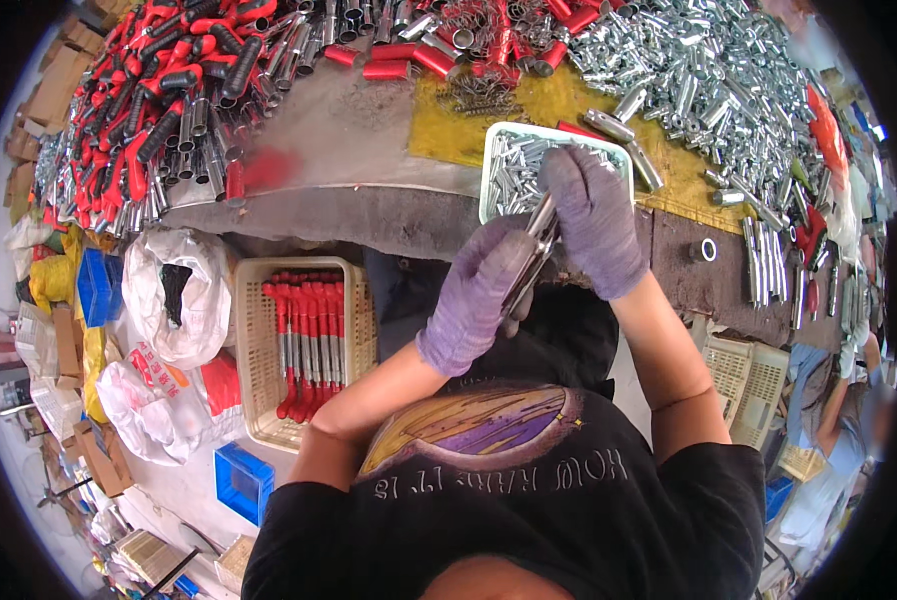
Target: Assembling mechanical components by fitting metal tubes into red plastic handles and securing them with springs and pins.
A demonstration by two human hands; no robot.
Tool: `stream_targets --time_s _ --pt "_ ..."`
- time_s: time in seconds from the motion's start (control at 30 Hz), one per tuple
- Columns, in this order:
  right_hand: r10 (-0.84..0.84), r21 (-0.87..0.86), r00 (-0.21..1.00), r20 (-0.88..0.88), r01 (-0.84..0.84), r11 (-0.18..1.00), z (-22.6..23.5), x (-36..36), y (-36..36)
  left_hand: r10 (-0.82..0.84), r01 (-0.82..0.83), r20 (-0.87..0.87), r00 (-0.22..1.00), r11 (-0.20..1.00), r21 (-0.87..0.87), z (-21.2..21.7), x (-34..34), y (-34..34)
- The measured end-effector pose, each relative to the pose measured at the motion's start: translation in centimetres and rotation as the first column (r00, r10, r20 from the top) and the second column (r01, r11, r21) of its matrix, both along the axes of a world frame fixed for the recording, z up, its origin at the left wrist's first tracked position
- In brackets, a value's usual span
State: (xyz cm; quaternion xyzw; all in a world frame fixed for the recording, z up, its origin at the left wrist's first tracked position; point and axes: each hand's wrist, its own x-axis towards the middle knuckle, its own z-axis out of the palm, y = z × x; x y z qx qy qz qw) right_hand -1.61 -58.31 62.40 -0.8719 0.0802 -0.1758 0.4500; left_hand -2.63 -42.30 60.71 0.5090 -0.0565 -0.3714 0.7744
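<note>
Both my hands wear purple-grey knit gloves and meet in front of my chest at the bench's near edge. My left hand (484,285) is closed around a small bunch of slim shiny metal tubes (537,240), which slant up to the right. At their upper end my right hand (594,215) is closed, its fingertips bent together; whether it grips the tubes or a small part is hidden. Just behind the right hand stands a white tray (488,185) filled with small metal pins (519,160), partly covered by that hand.
Red-and-black handles with metal tubes (169,110) are heaped at the back left. Springs (479,95) and red sleeves lie at the back middle, loose metal cylinders (699,90) at the back right. Below left, a cream crate (252,400) holds red-ended tools. Another person (839,410) is at far right.
</note>
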Motion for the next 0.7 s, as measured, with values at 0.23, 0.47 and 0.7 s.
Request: stream_targets --time_s 0.23,0.47,0.7 --pt "0.133 0.048 0.989 -0.057 -0.130 0.990 0.3 -0.1 -0.6 -0.168 0.163 0.055 0.984 0.983 0.085 0.6 1.3 0.6" --pt "0.213 -0.349 0.967 -0.138 -0.249 0.904 1.0 1.4 -6.6 -0.044 0.037 0.036 0.998 0.984 0.175 -1.8 1.7 3.7" --pt "0.179 -0.778 0.878 -0.444 -0.477 0.410 -0.3 3.6 -3.5 0.014 -0.018 0.022 1.000 0.981 0.194 -1.9 2.4 3.5"
